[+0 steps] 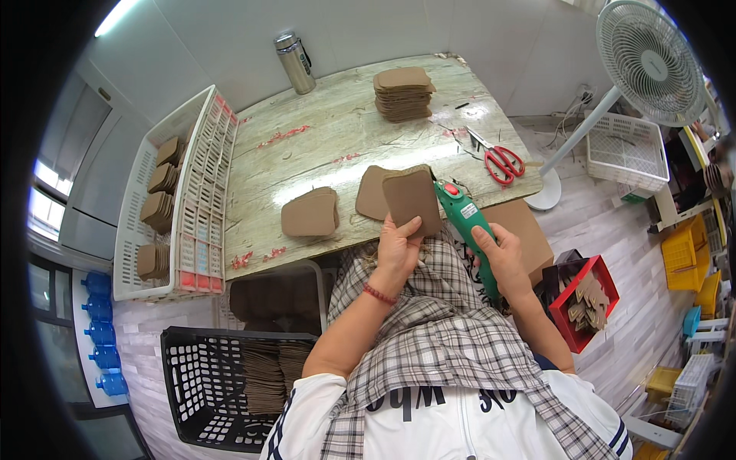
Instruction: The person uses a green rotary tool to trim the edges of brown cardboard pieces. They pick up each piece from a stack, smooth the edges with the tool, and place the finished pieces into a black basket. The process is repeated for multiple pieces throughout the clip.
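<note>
— One brown piece (412, 199) is all we are working on right now: our left hand (399, 249) is gripping its near edge, holding it up over the near edge of the surface (322, 123).
— And our right hand (502, 257)?
— It is wrapped closed around the green power cutter (468, 222), whose tip is meeting the piece's right side.
— How far along are we judging it?
— Midway, we are guessing. A small stack (310, 215) is lying left of our hands and a tall stack (403, 93) is sitting at the far side. The white crate (172, 192) and black basket (230, 383) are holding many more; which are finished, we cannot tell.
</note>
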A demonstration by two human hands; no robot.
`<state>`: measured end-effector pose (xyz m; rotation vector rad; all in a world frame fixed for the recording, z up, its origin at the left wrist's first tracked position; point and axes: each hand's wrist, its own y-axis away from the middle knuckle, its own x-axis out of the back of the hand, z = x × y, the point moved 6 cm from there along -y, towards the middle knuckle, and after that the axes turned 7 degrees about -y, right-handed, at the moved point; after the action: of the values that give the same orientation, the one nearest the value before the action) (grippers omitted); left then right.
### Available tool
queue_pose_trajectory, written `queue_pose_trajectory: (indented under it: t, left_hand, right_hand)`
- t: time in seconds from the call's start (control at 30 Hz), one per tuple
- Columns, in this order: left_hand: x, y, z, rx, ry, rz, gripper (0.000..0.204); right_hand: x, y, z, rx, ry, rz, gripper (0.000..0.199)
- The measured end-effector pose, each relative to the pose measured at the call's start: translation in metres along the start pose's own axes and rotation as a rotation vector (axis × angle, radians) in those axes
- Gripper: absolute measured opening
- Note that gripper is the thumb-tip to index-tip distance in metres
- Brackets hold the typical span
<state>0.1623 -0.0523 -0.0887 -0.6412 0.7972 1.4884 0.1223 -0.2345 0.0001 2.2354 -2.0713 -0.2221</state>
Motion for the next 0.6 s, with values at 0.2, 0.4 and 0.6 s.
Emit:
queue_pose_trajectory:
  t: [0.2, 0.4, 0.6]
  left_hand:
    - [0.016, 0.003, 0.031, 0.061, -0.28, -0.031, 0.04]
    - [0.027, 0.003, 0.067, 0.11, -0.549, -0.119, 0.041]
    - [0.039, 0.004, 0.078, 0.165, -0.782, -0.167, 0.041]
  right_hand:
    - [0.012, 0.005, -0.001, -0.068, 0.018, -0.058, 0.031]
    - [0.018, 0.014, -0.004, -0.054, 0.082, -0.141, 0.03]
    - [0.018, 0.018, 0.001, -0.041, 0.243, -0.17, 0.034]
